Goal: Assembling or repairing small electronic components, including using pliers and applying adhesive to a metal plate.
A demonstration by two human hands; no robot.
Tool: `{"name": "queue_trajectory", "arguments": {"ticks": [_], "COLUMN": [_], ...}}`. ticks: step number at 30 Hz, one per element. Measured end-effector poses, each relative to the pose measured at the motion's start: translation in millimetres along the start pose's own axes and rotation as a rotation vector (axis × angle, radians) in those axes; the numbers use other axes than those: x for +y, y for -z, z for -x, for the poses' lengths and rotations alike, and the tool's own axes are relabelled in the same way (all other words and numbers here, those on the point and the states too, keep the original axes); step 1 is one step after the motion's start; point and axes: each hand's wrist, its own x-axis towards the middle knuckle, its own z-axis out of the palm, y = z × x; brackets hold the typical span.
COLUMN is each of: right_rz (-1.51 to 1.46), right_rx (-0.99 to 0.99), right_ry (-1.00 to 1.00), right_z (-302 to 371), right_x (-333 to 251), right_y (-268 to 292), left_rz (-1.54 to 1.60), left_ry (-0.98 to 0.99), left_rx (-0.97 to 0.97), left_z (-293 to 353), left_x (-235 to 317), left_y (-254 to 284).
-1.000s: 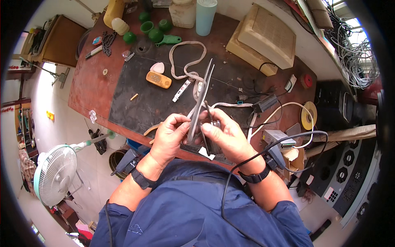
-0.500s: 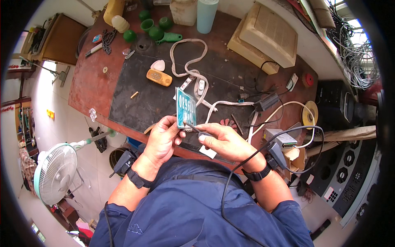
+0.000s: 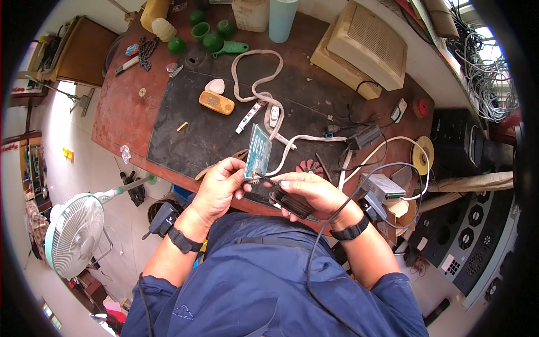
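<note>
across from a whitish jug [image 3: 250, 16], contents hidden, hands [image 3: 218, 184] [image 3: 319, 195] grip a teal plate [image 3: 259, 149] (left) and black tool [image 3: 291, 203] (right).

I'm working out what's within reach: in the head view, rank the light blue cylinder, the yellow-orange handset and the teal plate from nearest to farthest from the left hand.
From the left hand:
1. Teal plate: gripped in it.
2. Yellow-orange handset: beyond it, nearly straight ahead.
3. Light blue cylinder: farthest ahead, toward the right.
</note>
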Motion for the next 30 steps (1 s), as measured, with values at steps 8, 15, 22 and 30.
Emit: {"name": "queue_trajectory", "arguments": {"ticks": [8, 15, 22, 30], "right_rz": [-0.258, -0.406, -0.284, -0.259], "right_rx": [-0.175, -0.253, -0.297, -0.270], "right_ry": [-0.069, -0.162, -0.235, -0.163], "right_z": [-6.6, -8.3, -6.6, -9.9], "right_x": [15.5, 16.2, 8.7, 10.5], "right_y": [19.3, 28.0, 41.5, 38.7], "left_rz": [-0.236, -0.863, -1.197, -1.259], "left_ry": [0.001, -0.226, -0.584, -0.577], "left_rx": [-0.066, -0.241, -0.360, -0.318], "left_z": [-4.2, -14.6, -15.6, -16.6], "left_x": [3.6, 23.2, 27.4, 24.4], "left_y": [1.6, 1.3, -5.3, -4.8]}}
